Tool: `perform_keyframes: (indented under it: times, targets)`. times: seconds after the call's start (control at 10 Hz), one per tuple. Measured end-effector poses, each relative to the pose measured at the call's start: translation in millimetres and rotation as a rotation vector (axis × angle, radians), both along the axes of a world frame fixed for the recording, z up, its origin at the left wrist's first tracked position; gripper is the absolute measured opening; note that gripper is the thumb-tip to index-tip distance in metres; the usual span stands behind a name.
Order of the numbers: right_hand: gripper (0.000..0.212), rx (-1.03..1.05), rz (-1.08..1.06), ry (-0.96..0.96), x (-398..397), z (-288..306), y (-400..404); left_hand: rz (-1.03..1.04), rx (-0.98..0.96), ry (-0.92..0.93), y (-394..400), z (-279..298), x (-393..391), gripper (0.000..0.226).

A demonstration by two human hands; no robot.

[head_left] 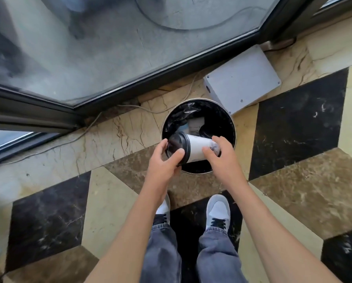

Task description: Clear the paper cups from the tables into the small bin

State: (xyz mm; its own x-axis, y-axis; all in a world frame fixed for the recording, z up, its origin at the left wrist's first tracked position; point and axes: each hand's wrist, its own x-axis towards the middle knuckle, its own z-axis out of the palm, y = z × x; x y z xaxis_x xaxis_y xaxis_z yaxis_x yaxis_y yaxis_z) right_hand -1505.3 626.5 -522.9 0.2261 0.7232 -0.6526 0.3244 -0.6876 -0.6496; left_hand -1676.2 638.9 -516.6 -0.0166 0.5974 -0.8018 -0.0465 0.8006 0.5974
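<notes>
A white paper cup with a black lid lies on its side above the small round bin. My left hand grips the lid end, thumb and fingers around its rim. My right hand holds the cup's bottom end. The bin stands on the floor with a black liner, and inside it lie another black lid and some white rubbish.
A grey flat box lies on the floor just behind the bin, by the dark frame of a glass wall. A thin cable runs along the marble floor at the left. My two feet stand just before the bin.
</notes>
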Motion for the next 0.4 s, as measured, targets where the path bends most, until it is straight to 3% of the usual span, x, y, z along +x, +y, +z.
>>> perform_keyframes:
  times: [0.2,0.4]
  targets:
    - [0.056,0.050,-0.051,0.004,16,37,3,-0.127,-0.028,0.095,1,29,3,0.085]
    - [0.053,0.145,-0.096,0.019,34,108,12,-0.106,0.036,0.143,9,87,0,0.062]
